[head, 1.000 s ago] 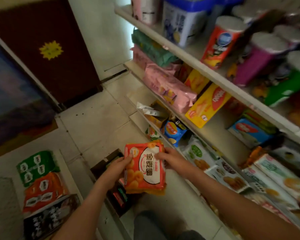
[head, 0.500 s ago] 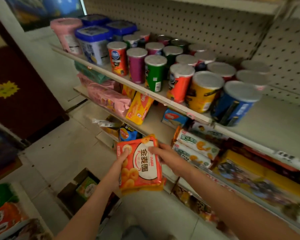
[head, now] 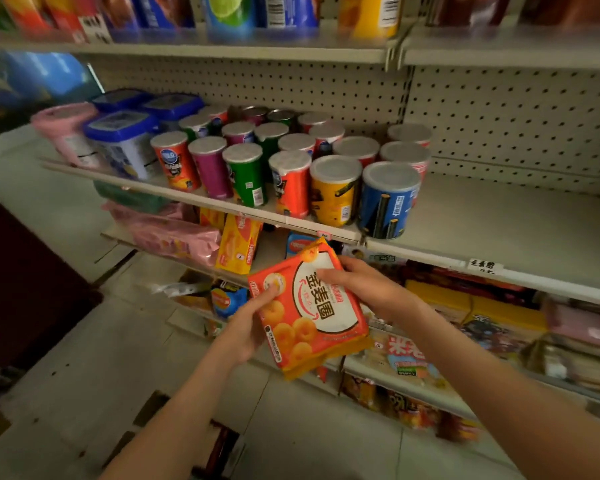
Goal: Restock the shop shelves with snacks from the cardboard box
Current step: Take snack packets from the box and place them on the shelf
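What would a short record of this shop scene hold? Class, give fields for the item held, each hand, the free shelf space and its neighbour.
item held: orange snack pack, tilted, in front of the shelves
left hand: grips its left edge, thumb on the front
right hand: holds its upper right edge, fingers on the front
free space: right part of the middle shelf
neighbour: blue canister, upright

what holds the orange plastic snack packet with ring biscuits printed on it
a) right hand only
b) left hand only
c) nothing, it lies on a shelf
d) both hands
d: the left hand grips the orange plastic snack packet at its left edge, and the right hand holds its upper right side.
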